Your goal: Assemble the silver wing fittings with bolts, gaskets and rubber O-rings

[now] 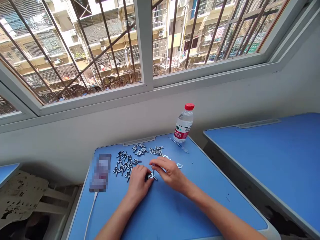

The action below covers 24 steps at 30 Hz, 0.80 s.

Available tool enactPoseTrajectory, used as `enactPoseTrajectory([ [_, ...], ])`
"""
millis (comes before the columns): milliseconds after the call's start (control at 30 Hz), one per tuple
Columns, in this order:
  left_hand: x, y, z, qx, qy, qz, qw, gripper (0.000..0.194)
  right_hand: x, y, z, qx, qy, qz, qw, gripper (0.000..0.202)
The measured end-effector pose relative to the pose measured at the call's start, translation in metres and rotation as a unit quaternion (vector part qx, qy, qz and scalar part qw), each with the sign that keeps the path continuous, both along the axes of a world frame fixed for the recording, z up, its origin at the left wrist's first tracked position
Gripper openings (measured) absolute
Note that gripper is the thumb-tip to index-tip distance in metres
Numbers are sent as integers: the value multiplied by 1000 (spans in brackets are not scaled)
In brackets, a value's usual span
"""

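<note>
At the middle of the blue desk (175, 213), my left hand (139, 181) rests with its fingers closed around a small metal part (152, 176) that has a stem and a dark section. Just to the right, my right hand (168, 171) pinches a small, thin metal piece (153, 170) upright over that part. Whether the two pieces touch is too small to tell. Beside my left hand lie several dark-centred metal parts (125, 164) with stems. Farther back are several silver ring-shaped parts (141, 150) and a pile of slim eyelet pieces (156, 151). A flat washer-like plate (179, 165) lies past my right hand.
A phone (100, 172) with a white cable (91, 211) lies on the left. A red-capped water bottle (184, 123) and a blue pen (179, 145) are at the back right. Another blue desk (270, 150) stands rightward, below the barred window.
</note>
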<state>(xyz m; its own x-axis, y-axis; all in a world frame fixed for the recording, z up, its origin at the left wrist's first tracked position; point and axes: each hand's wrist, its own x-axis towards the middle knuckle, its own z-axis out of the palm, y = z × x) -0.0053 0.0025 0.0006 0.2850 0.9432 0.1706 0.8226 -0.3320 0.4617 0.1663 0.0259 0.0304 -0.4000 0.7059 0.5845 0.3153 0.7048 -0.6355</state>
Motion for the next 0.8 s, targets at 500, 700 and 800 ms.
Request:
enactPoseTrajectory([
  [500,-1,0,-2,27,-19,8,999,11,-1,1,-4,-1,39,-14,999,19],
  [700,-4,13,7,58,-46,54,996,7,9,7,3,34,139,-77,987,13],
  [800,0,24,15,68,-41,63,995,8,12,10,7,30,184,-102,977,13],
])
